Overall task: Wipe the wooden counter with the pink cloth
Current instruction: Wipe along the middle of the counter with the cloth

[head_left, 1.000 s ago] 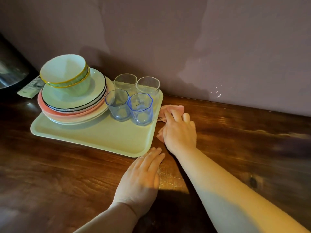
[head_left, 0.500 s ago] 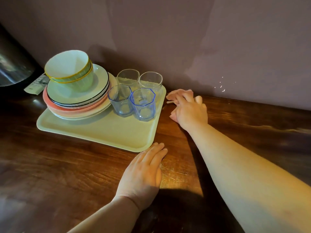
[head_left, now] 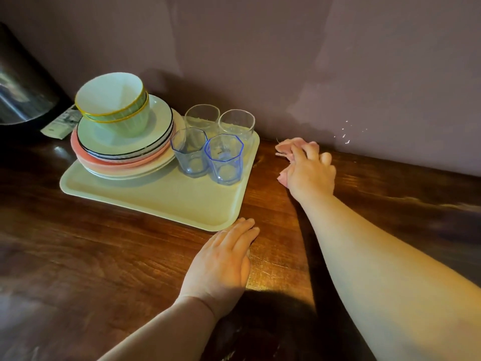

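The wiping stroke is in hand: the right hand (head_left: 308, 169) presses the pink cloth (head_left: 287, 148) onto the wooden bench (head_left: 104, 256) at its far edge by the wall, just right of the pale tray (head_left: 161, 196), with fingers curled over the bunched cloth. The left hand (head_left: 221, 261) lies flat and spread on the bench, fingertips at the tray's near right corner. Next, I judge, the cloth must sweep rightward or nearward over unwiped wood, keeping clear of the tray's glasses (head_left: 225, 158).

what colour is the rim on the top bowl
Yellow, on a pale green bowl; clearest in the head view.
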